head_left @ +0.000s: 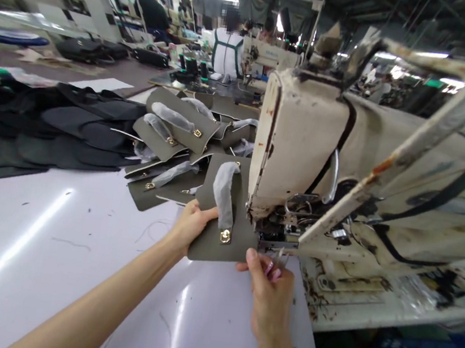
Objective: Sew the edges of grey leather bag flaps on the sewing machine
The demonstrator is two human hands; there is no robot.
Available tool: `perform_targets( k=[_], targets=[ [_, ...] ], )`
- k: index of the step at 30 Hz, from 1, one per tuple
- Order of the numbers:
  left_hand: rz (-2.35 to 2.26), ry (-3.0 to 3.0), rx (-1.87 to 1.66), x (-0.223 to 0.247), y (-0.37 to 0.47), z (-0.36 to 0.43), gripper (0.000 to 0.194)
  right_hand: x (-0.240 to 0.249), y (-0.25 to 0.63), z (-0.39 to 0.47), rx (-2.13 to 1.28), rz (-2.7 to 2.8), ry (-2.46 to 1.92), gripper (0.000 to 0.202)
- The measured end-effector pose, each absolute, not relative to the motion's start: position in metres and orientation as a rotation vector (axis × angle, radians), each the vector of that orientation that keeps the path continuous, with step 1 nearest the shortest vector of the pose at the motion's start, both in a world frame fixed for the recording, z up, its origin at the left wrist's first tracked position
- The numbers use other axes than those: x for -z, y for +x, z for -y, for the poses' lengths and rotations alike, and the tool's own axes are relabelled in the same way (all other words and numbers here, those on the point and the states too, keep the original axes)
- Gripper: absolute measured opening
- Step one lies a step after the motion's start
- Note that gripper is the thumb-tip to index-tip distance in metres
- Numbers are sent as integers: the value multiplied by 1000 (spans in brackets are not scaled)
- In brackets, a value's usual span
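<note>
I had left hand [191, 227] clamped on grey panel [243, 233], right hand [271, 293] pinching its near corner with pink-handled tool [275, 274] in grip, sewing machine [302, 132] alongside

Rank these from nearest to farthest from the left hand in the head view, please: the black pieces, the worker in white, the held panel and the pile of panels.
1. Held panel: in the left hand.
2. Pile of panels: just beyond the hand.
3. Black pieces: farther left.
4. Worker in white: in the background.
</note>
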State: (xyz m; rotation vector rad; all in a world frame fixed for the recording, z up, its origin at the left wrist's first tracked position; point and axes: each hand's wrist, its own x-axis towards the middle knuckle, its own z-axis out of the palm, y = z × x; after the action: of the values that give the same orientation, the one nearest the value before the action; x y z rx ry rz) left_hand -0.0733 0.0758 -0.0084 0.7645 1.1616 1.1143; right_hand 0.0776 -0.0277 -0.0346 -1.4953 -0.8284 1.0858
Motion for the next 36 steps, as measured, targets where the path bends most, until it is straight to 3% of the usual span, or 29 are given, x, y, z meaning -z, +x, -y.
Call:
perform_targets(
  k=[4,9,20,36],
  targets=[
    [-1093,738,-973,2,-76,-81,40,37,72,25,-1045,784,-1492,46],
    [-1148,778,-1096,5,-74,-84,44,30,72,18,-1070,743,-1457,46],
    [-1176,816,-1162,3,-72,-93,33,23,59,17,-1117,652,-1436,48],
    [-1173,817,-1163,6,-73,-101,31,22,43,12,-941,613,-1446,47]
  ],
)
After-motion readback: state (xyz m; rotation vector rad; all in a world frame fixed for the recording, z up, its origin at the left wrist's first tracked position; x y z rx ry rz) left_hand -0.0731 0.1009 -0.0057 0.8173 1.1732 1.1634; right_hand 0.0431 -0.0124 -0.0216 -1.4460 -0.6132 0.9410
